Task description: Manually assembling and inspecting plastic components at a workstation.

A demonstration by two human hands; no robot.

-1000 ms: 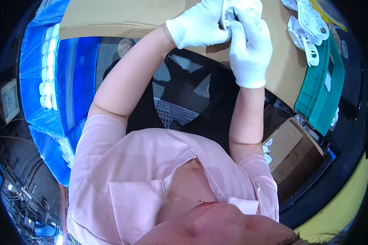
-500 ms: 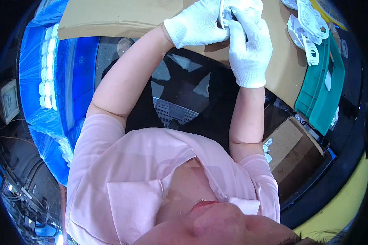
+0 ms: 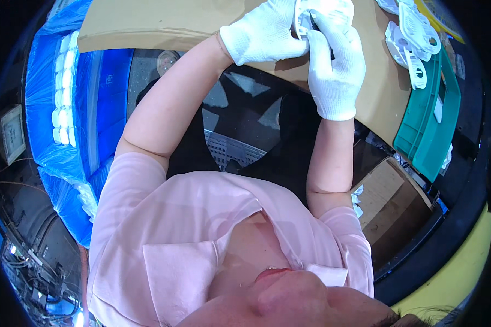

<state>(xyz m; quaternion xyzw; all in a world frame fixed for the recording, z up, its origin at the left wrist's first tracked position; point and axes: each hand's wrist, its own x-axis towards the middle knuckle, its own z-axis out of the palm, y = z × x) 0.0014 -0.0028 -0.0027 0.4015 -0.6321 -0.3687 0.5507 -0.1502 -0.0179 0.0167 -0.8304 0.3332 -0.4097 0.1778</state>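
Gloved hands meet above the near edge of a cardboard-covered tabletop [image 3: 174, 22], a white molded part [image 3: 342, 8] between them. The left hand [image 3: 264, 35] grips the part by its left side; its fingertips run out of view at the top. The right hand [image 3: 336, 71] is curled, thumb and forefinger pinched on a slim dark tool [image 3: 313, 22] whose tip meets the part; the tool's kind cannot be told.

The part looks like thin, hard plastic: probably light and stiff, perhaps a little slick under knit gloves, with its finer edges the likeliest to snap. The thicker outer rim seems the best hold, fingers well away from the tool's tip.

At the tabletop's right edge, more white pieces [image 3: 417, 32] with slots and round holes lie heaped, overlapping the end of a green tray [image 3: 414, 136]. Beyond the tabletop's left edge, rows of small white items [image 3: 65, 87] fill a blue-lined bin [image 3: 45, 76].
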